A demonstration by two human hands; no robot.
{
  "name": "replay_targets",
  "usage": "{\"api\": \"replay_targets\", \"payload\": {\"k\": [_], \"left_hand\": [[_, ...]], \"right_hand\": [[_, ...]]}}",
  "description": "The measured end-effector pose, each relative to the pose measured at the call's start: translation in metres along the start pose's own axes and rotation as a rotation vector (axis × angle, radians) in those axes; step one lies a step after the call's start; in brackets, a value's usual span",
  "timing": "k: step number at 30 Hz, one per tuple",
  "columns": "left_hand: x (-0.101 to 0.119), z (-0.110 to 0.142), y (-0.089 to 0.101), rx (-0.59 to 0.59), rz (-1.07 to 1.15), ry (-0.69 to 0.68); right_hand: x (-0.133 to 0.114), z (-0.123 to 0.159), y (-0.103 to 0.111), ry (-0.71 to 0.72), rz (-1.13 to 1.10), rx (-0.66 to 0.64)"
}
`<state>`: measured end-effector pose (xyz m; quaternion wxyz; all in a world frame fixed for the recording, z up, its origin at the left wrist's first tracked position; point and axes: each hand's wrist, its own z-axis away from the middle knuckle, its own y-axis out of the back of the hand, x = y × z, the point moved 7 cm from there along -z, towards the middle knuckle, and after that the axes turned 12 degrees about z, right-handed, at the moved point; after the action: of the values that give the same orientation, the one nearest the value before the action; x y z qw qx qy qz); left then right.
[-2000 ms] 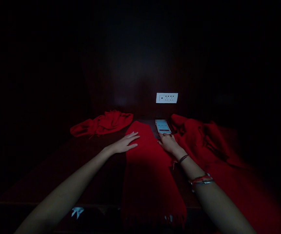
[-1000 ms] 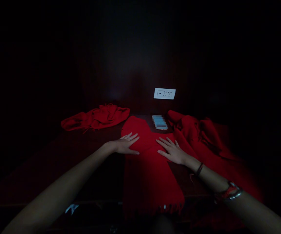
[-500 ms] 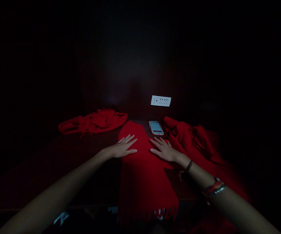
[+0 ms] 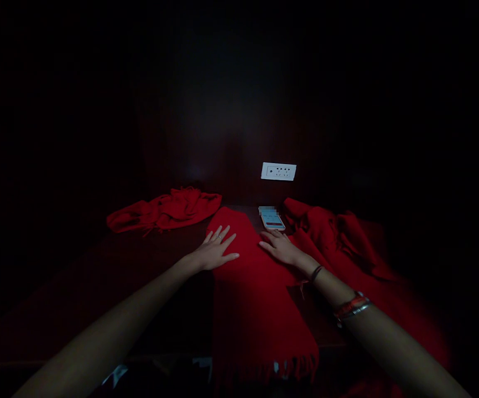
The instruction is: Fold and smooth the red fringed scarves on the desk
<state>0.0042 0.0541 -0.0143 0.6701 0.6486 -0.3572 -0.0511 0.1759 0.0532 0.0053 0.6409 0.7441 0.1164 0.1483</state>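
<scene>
A red fringed scarf (image 4: 260, 309) lies flat across the dark table, its tasselled end hanging over the front edge. My left hand (image 4: 218, 250) rests on its left side, palm down with the fingers spread; a ring shows on one finger. On the right side of the same cloth lies my right hand (image 4: 280, 247), palm down, fingers stretched out and a little bent. The right fingertips are close to the near end of a phone (image 4: 272, 220) with a lit screen. Neither hand grips anything.
One crumpled red cloth (image 4: 168, 210) with fringe lies at the back left. Another bunched red cloth (image 4: 326, 229) spreads along the right side. A white socket plate (image 4: 279, 171) is on the dark wall behind. The surroundings are very dark.
The whole view has shifted slightly. My right hand's fingers have drawn together and bent a little and sit nearer the phone. My left hand stays spread on the scarf.
</scene>
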Motion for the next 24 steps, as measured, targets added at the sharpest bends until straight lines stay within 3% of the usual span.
{"api": "replay_targets", "payload": {"k": [4, 7, 13, 17, 21, 24], "left_hand": [[-0.020, -0.005, -0.006, -0.082, 0.007, 0.126], [-0.026, -0.007, -0.002, -0.119, 0.021, 0.114], [-0.050, -0.007, 0.045, 0.285, 0.117, -0.007], [-0.068, -0.008, 0.044, 0.263, 0.286, -0.068], [-0.074, -0.011, 0.045, 0.342, 0.337, -0.054], [-0.077, -0.013, 0.046, 0.393, 0.305, -0.002]], "right_hand": [[-0.004, -0.006, -0.011, 0.004, -0.022, -0.033], [-0.002, -0.002, -0.024, -0.045, -0.022, -0.071], [0.005, -0.015, -0.013, -0.052, -0.021, 0.059], [0.007, -0.037, 0.004, -0.036, 0.061, 0.021], [0.013, -0.048, 0.030, -0.059, 0.070, 0.162], [0.019, -0.049, 0.026, -0.107, 0.108, 0.153]]}}
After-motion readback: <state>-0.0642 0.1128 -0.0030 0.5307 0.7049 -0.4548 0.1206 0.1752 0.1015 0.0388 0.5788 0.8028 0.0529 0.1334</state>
